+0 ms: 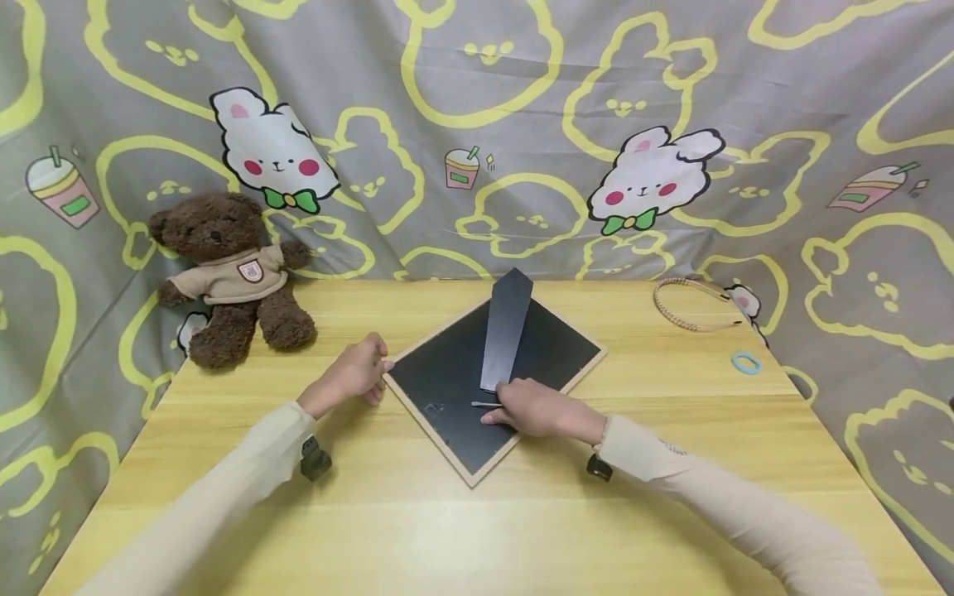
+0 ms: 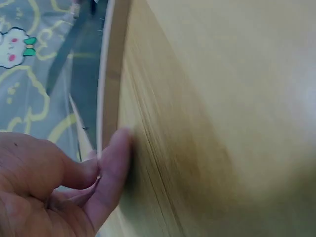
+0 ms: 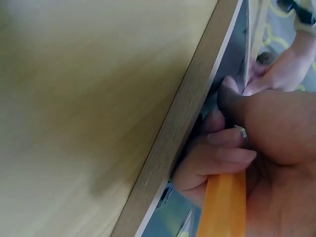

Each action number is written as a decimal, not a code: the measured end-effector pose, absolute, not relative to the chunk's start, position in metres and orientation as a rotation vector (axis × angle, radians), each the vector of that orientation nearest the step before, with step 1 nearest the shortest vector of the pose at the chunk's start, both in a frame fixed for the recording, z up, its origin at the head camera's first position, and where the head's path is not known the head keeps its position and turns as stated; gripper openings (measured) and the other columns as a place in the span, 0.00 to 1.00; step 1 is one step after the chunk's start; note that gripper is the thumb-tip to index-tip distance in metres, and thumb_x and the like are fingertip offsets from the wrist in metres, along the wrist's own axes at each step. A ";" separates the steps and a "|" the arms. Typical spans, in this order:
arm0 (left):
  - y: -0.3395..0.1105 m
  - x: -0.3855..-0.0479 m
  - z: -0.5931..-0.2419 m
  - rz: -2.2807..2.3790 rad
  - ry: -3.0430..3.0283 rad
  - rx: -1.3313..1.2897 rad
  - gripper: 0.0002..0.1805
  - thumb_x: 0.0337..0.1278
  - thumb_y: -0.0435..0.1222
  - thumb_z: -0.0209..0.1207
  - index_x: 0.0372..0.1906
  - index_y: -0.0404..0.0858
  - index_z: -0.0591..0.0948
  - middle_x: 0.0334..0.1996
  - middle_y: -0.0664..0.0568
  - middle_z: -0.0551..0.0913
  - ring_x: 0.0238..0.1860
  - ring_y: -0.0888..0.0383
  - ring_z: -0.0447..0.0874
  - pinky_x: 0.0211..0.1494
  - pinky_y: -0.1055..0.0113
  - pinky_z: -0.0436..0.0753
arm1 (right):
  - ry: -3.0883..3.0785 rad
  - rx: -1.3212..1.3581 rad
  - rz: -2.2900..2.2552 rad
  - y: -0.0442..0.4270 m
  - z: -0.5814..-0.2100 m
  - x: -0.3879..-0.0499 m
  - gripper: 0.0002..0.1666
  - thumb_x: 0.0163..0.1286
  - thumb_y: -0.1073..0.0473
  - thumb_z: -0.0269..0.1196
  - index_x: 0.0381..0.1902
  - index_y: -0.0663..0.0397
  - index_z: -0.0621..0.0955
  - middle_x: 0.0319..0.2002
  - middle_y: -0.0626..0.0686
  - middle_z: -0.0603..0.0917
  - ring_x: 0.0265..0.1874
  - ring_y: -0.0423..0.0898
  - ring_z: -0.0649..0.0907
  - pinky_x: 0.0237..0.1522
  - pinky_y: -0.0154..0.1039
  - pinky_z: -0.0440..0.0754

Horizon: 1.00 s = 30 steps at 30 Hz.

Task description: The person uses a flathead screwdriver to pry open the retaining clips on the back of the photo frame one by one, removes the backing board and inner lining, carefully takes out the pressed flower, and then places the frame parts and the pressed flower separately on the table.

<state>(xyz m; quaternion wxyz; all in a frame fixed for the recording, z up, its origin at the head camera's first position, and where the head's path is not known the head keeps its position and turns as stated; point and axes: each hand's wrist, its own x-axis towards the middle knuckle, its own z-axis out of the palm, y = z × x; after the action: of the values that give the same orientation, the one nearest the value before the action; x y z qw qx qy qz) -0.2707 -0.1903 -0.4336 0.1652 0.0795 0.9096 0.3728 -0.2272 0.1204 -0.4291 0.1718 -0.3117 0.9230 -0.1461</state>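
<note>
A picture frame (image 1: 440, 364) with a light wood edge and a black back lies face down, turned cornerwise on the table. Its black support leg (image 1: 508, 331) points toward the far side. My left hand (image 1: 359, 369) pinches the frame's left corner between thumb and fingers, as the left wrist view also shows. In my right hand (image 1: 540, 407) is a screwdriver with an orange handle (image 3: 224, 205), gripped by curled fingers. Its thin metal shaft (image 1: 484, 405) sticks out leftward over the backing, just below the leg's near end. A fingertip seems to touch that end of the leg.
A brown teddy bear (image 1: 234, 281) in a beige shirt sits at the back left against the patterned cloth (image 1: 373, 50). On the right of the wooden table (image 1: 462, 538) lie a braided headband (image 1: 667, 313) and a blue ring-shaped band (image 1: 745, 362).
</note>
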 end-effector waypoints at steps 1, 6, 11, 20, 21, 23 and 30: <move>-0.191 -0.273 -0.435 1.048 2.614 0.227 0.14 0.80 0.30 0.52 0.60 0.25 0.67 0.25 0.41 0.85 0.20 0.54 0.86 0.28 0.62 0.89 | 2.613 -0.889 -0.407 0.116 -0.430 -0.225 0.23 0.78 0.46 0.63 0.36 0.61 0.79 0.26 0.51 0.78 0.26 0.46 0.80 0.34 0.45 0.83; -0.187 -0.288 -0.438 0.984 2.709 0.272 0.25 0.78 0.32 0.56 0.71 0.29 0.63 0.30 0.41 0.86 0.23 0.56 0.84 0.30 0.64 0.84 | 2.546 -0.869 -0.359 0.095 -0.426 -0.211 0.22 0.79 0.45 0.62 0.44 0.61 0.76 0.31 0.51 0.79 0.33 0.46 0.82 0.39 0.45 0.83; -0.177 -0.296 -0.437 0.921 2.696 0.485 0.43 0.67 0.37 0.69 0.80 0.36 0.60 0.34 0.41 0.82 0.27 0.55 0.74 0.32 0.64 0.73 | 2.502 -0.873 -0.323 0.079 -0.423 -0.205 0.22 0.81 0.45 0.60 0.52 0.60 0.73 0.38 0.51 0.78 0.36 0.43 0.79 0.41 0.42 0.81; -0.171 -0.291 -0.435 0.958 2.687 0.566 0.34 0.66 0.37 0.70 0.74 0.38 0.71 0.55 0.38 0.70 0.55 0.43 0.71 0.55 0.49 0.74 | 2.356 -0.979 -0.329 0.077 -0.417 -0.235 0.20 0.86 0.44 0.49 0.48 0.55 0.72 0.35 0.49 0.77 0.34 0.42 0.78 0.41 0.41 0.79; -0.171 -0.293 -0.434 0.945 2.698 0.567 0.33 0.66 0.37 0.70 0.73 0.38 0.72 0.56 0.38 0.71 0.56 0.43 0.71 0.56 0.48 0.74 | 2.329 -1.004 -0.339 0.079 -0.416 -0.242 0.18 0.87 0.46 0.48 0.46 0.55 0.73 0.33 0.49 0.76 0.31 0.42 0.77 0.39 0.40 0.78; -0.171 -0.295 -0.434 0.913 2.731 0.579 0.31 0.67 0.38 0.69 0.71 0.39 0.73 0.58 0.38 0.72 0.58 0.42 0.72 0.59 0.46 0.75 | 2.294 -1.091 -0.362 0.083 -0.413 -0.254 0.17 0.88 0.51 0.48 0.40 0.55 0.75 0.28 0.47 0.73 0.25 0.41 0.73 0.34 0.38 0.74; -0.171 -0.303 -0.438 0.963 2.708 0.613 0.26 0.69 0.36 0.67 0.68 0.36 0.75 0.64 0.35 0.70 0.66 0.37 0.70 0.70 0.38 0.71 | 2.307 -1.370 -0.524 0.081 -0.420 -0.276 0.19 0.84 0.59 0.56 0.30 0.58 0.82 0.19 0.42 0.68 0.17 0.35 0.67 0.27 0.29 0.67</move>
<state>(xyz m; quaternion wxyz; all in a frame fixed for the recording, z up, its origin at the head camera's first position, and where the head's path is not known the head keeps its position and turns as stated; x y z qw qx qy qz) -0.3030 -0.1712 -0.4380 0.1012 0.2076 0.9167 0.3260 -0.2760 0.0815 -0.4202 0.2027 -0.4907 0.8264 -0.1876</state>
